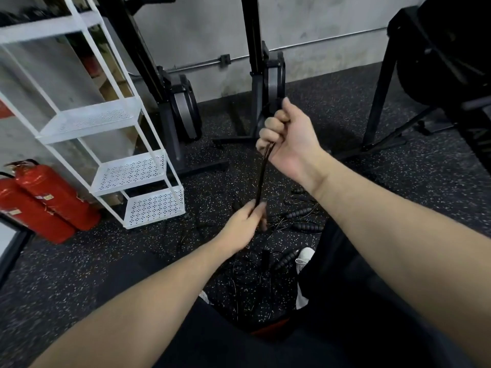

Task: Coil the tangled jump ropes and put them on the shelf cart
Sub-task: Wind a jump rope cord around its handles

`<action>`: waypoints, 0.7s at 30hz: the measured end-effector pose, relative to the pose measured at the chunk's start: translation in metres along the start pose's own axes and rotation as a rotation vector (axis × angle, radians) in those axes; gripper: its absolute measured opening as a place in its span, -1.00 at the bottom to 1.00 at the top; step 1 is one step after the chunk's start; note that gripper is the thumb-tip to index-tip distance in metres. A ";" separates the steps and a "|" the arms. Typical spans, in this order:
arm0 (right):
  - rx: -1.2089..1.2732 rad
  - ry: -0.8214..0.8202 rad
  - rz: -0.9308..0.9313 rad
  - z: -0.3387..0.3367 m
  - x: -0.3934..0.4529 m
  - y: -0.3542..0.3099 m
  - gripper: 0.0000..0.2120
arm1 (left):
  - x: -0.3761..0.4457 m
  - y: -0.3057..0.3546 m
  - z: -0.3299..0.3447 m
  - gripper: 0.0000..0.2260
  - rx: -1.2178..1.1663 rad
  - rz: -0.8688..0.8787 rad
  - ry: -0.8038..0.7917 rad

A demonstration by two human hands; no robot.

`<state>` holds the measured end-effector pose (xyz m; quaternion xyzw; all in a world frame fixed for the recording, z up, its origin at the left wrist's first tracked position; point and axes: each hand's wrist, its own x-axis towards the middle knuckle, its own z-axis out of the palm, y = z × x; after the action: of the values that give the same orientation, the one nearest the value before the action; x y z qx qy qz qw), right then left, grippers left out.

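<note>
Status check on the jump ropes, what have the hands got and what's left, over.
Right hand grips gathered rope strands; left hand pinches their lower end. More ropes tangled on the floor. Shelf cart stands left, nothing blocking it.

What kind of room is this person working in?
Most likely a gym. The speckled rubber floor, the upright rowing machines stored against the wall, and the jump ropes scattered on the floor all point to it. Two fire extinguishers lie beside a white shelf cart.
</note>
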<state>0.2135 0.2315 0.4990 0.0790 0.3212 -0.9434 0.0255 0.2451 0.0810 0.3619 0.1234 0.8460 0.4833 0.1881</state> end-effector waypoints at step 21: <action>-1.124 -0.080 0.082 -0.088 -0.015 0.076 -0.50 | 0.028 0.114 -0.063 -0.58 -0.747 -0.036 0.232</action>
<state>0.2479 0.2249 0.3872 0.0297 0.7698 -0.6276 0.1124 0.1955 0.1003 0.4840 -0.0242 0.6295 0.7654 0.1315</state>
